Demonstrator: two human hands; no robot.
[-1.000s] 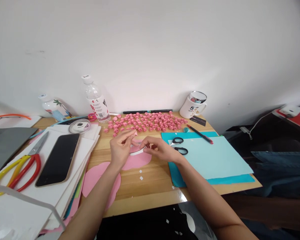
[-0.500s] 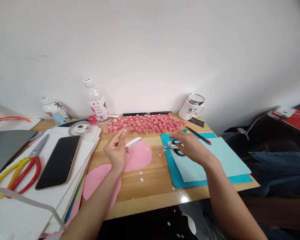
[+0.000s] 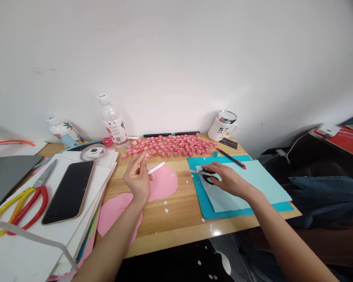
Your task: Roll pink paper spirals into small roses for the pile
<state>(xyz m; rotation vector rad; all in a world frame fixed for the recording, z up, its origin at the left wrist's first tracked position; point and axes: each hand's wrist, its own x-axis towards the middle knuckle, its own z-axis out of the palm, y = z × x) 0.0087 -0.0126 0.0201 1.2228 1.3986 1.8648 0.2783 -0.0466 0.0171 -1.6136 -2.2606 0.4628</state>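
My left hand (image 3: 137,178) is closed, with a narrow white strip (image 3: 157,168) sticking out to the right of its fingers. At the tips of its thumb and forefinger shows a small pink paper piece (image 3: 147,155), mostly hidden. Pink paper sheets with rounded edges (image 3: 167,182) lie below and beside that hand. My right hand (image 3: 228,179) has its fingers closed around the black handles of small scissors (image 3: 197,171), whose blades point left. The scissors rest over light blue paper (image 3: 259,184) and a teal sheet (image 3: 204,203).
Several rolled pink paper pieces (image 3: 176,145) spread along the back, before a black pen (image 3: 172,134). A bottle (image 3: 114,123) and a mug (image 3: 220,128) stand by the wall. Left, a phone (image 3: 69,192) and red-yellow scissors (image 3: 35,196) lie on stacked paper. White scraps (image 3: 166,210) dot the table.
My right hand has lowered onto the scissors, its fingers closing at the handles. The left hand keeps its hold, with the strip turned slightly.
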